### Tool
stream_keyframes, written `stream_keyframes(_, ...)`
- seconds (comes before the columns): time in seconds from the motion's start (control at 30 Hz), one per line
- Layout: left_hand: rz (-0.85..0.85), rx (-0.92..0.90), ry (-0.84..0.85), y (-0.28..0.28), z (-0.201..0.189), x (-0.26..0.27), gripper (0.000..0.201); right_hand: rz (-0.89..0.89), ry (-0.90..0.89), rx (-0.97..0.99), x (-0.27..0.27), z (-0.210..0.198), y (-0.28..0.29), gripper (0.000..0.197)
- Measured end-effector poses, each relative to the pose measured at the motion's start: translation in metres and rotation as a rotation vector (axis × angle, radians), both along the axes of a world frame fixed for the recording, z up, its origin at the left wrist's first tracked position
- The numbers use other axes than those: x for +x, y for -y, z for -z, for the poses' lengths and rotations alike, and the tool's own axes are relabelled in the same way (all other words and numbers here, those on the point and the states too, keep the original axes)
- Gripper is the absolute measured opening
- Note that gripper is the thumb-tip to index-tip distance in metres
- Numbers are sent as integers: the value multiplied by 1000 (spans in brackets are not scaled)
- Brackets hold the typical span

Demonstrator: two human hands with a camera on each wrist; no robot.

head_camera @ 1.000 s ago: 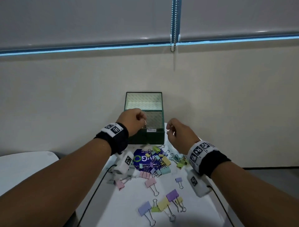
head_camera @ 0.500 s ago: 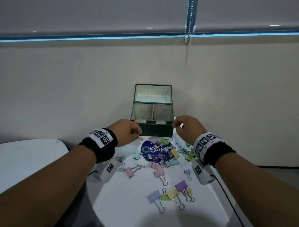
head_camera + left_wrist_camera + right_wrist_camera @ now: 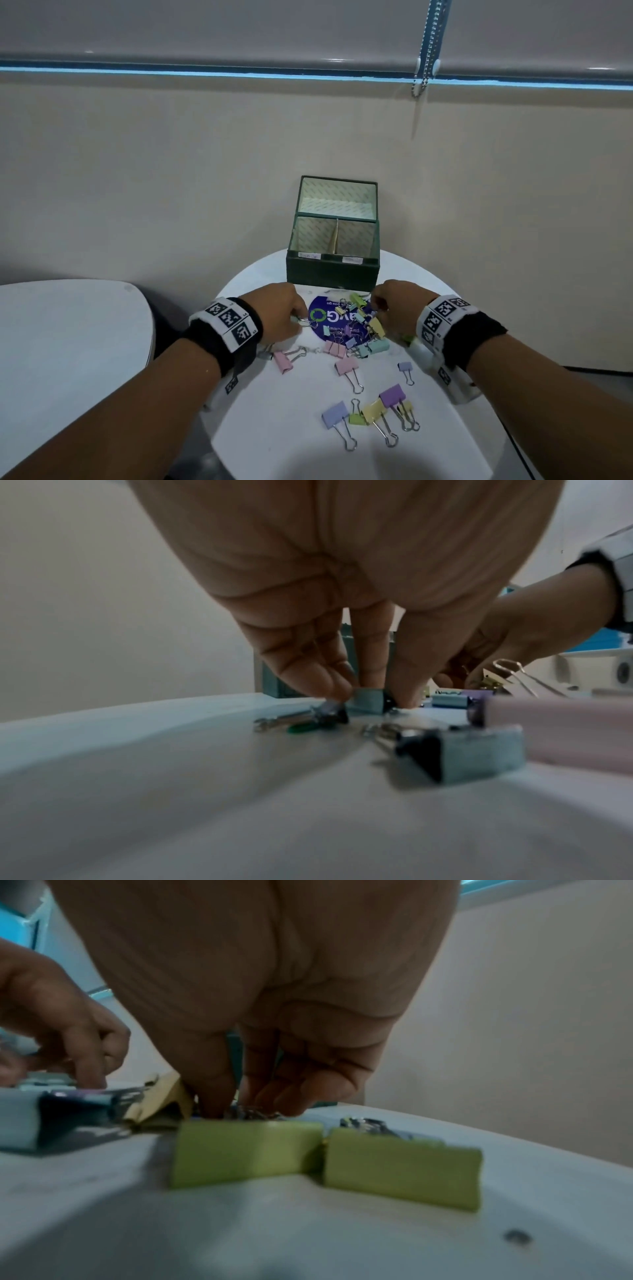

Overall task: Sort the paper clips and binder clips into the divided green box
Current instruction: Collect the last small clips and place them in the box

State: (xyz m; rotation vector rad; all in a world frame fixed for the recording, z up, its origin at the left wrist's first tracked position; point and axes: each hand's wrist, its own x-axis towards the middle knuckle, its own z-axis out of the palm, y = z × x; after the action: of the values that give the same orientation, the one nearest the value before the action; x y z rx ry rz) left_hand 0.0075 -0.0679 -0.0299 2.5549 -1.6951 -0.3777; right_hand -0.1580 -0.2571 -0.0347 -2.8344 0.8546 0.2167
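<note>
The divided green box (image 3: 331, 274) stands open at the table's far edge, with two labelled front compartments. Pastel binder clips and wire paper clips lie heaped (image 3: 356, 325) on a blue round sticker in front of it. My left hand (image 3: 287, 315) is down at the heap's left edge. Its thumb and fingers (image 3: 322, 680) pinch a small pale teal binder clip (image 3: 368, 704) on the table. At the heap's right edge, my right hand (image 3: 387, 303) curls down, its thumb and fingertips (image 3: 291, 1096) closing on a tangle of paper clips (image 3: 251, 1113).
Loose binder clips lie nearer me: pink ones (image 3: 282, 361), and purple, yellow and blue ones (image 3: 376, 409). Two green binder clips (image 3: 246, 1150) sit just before my right wrist. The round white table (image 3: 308, 445) drops off all around. Another white surface (image 3: 68, 335) lies to the left.
Both hands have come down from the box's front rim to the clip heap on the table. The left now pinches a teal binder clip, the right closes on paper clips.
</note>
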Motion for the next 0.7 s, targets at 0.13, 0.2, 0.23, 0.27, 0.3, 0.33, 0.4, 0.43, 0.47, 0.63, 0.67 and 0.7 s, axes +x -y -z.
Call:
stream_keyframes(0.13,-47,-35,-44,-1,1,1,20,26,21,67,1,-9,-1,10)
stream_keyframes(0.2,-57,-57,-63,-2,1,1,18,-11,54,82,2,-17,-1,16)
stream_keyframes(0.23,-56,-76,-72,-3,1,1,20,-38,89,88,4,-21,-2,18)
stream_keyframes(0.27,-51,-98,-78,-2,0,0,23,-58,127,98,6,-25,-5,20)
stream_keyframes(0.3,-44,-121,-84,-1,0,-1,26,-70,153,117,8,-28,-8,19)
stream_keyframes(0.33,-37,-145,-93,0,-1,-3,28,-83,155,133,12,-31,-11,18)
stream_keyframes(0.4,2,-182,-120,3,-1,-6,36,-128,107,107,20,-32,-16,18)
stream_keyframes(0.43,30,-181,-112,4,0,-6,41,-151,70,76,23,-31,-19,19)
stream_keyframes(0.47,56,-160,-92,5,2,-5,44,-167,27,41,27,-28,-20,17)
stream_keyframes(0.63,81,-43,-66,9,6,-7,35,-143,-137,-51,36,-20,-25,7)
stream_keyframes(0.67,106,-44,-40,10,6,-10,34,-145,-146,-50,36,-19,-25,10)
stream_keyframes(0.7,128,-45,-16,10,6,-12,30,-150,-150,-48,37,-19,-25,11)
